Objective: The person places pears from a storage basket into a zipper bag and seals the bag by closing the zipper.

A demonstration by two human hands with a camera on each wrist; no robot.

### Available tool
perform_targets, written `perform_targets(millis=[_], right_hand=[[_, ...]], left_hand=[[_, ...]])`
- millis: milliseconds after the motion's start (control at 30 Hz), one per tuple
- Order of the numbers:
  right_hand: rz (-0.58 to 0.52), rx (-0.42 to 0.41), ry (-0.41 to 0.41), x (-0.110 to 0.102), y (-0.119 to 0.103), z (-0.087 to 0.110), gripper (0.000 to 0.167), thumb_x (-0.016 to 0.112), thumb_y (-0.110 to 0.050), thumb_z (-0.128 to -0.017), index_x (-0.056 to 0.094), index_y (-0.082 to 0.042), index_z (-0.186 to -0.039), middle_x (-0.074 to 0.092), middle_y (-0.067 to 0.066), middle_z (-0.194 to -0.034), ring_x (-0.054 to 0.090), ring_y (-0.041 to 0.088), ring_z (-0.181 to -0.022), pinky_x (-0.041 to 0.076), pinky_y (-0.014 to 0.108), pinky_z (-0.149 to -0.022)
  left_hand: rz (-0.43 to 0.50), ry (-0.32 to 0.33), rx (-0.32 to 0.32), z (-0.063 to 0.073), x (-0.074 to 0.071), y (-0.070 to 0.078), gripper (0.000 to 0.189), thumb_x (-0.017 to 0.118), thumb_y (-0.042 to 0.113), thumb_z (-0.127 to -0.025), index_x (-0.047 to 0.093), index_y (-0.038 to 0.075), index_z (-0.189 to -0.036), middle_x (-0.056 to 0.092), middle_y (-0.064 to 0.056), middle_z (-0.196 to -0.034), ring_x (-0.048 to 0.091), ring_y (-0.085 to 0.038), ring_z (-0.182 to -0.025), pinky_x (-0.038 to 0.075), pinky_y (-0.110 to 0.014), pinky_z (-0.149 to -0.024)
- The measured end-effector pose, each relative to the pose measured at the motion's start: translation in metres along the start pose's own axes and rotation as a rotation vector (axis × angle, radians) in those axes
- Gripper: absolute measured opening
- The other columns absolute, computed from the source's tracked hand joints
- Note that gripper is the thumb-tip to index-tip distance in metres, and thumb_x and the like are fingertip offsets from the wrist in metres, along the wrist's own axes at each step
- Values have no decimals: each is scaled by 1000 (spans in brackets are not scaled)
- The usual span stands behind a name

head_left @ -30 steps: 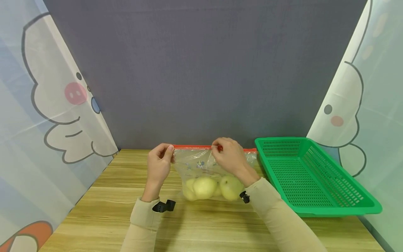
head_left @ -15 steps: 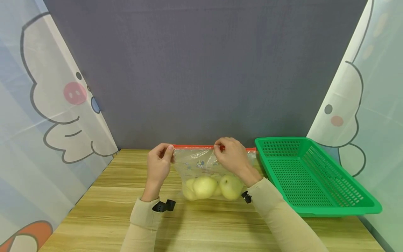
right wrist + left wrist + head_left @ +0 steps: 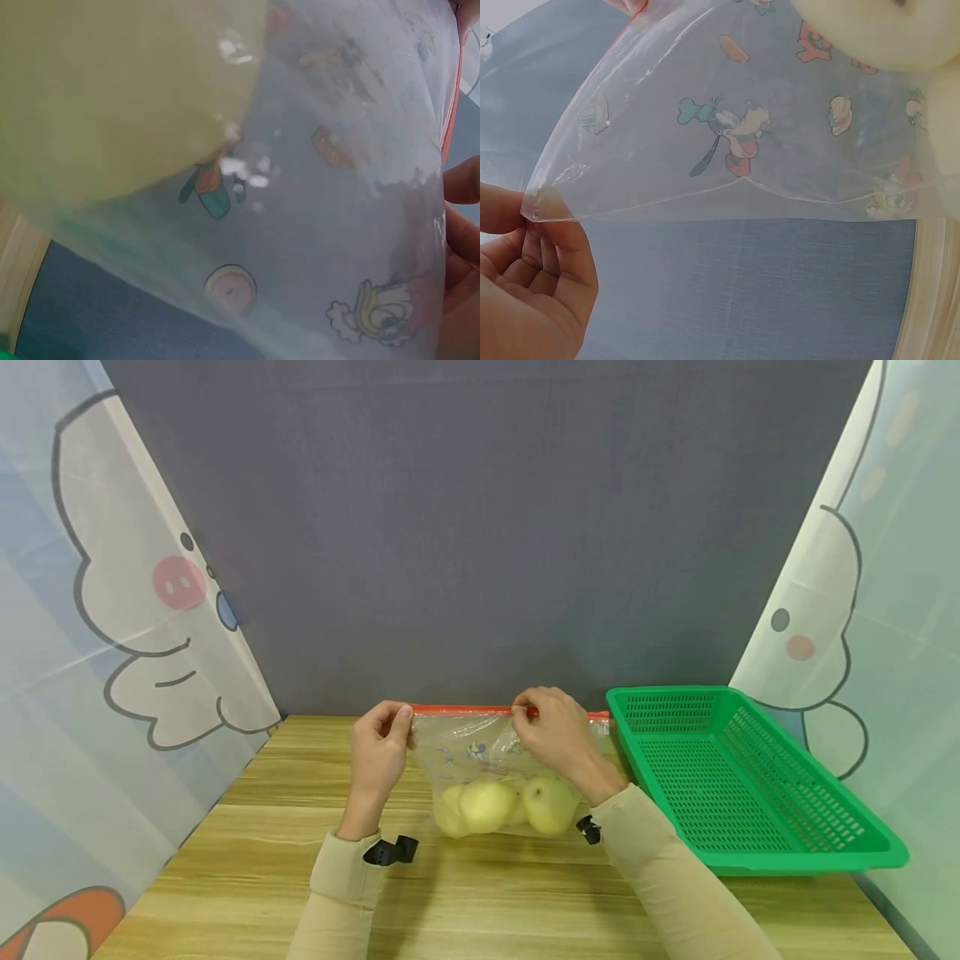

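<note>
A clear zip bag [image 3: 465, 756] with a red top strip [image 3: 465, 710] and printed cartoon figures stands upright on the table. Several yellow-green pears [image 3: 551, 806] sit in its bottom. My left hand [image 3: 378, 752] pinches the bag's top left corner between thumb and index finger, as the left wrist view also shows at the corner of the film [image 3: 570, 202]. Along the red strip, right of its middle, my right hand [image 3: 555, 735] pinches the edge with thumb and fingertips. In the right wrist view one pear [image 3: 112, 97] fills the upper left behind the film.
A green perforated plastic basket [image 3: 750, 785] stands on the right of the wooden table [image 3: 285, 877], close beside the bag. Behind the table hangs a dark grey cloth [image 3: 465, 527]. Printed curtains [image 3: 135, 693] flank both sides.
My right hand has slid slightly to the right along the red strip. The left hand stays at its corner, and the pears have barely shifted.
</note>
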State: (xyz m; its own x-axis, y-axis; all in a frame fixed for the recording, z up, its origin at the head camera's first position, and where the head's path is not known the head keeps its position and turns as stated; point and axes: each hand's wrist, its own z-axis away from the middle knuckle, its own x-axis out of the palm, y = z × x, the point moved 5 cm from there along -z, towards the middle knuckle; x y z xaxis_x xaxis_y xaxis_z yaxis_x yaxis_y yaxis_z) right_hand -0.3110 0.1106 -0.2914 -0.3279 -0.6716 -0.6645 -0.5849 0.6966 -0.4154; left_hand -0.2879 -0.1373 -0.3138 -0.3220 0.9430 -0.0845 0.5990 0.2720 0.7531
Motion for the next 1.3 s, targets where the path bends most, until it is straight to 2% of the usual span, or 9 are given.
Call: perform_targets(millis=[900,1100,1300], right_hand=[[45,-19,9,-7,6,3,18,58,-15,-96,75,-9,-93,71,3,-91,60,21,-81,51,37,-66],[51,3,6,-10,10,5,20,58,-19,-97,75,-10,-96,72,2,-95,62,21,-86,52,39,-72],[55,-2,13,-13,12,7,19,58,-18,-98,76,-10,-96,72,3,-95,62,22,-85,52,40,-71]], left_hand=[[9,-11,-4,1,-1,-1,26,60,9,-103,66,-12,-90,60,-20,-74,56,-13,-58,49,-23,-56],[-4,-13,23,1,0,1,23,60,9,-103,67,-8,-89,61,-19,-74,56,-15,-59,48,-22,-55],[10,-15,33,2,0,1,23,59,9,-104,68,-5,-88,61,-19,-74,56,-15,-59,49,-22,-56]])
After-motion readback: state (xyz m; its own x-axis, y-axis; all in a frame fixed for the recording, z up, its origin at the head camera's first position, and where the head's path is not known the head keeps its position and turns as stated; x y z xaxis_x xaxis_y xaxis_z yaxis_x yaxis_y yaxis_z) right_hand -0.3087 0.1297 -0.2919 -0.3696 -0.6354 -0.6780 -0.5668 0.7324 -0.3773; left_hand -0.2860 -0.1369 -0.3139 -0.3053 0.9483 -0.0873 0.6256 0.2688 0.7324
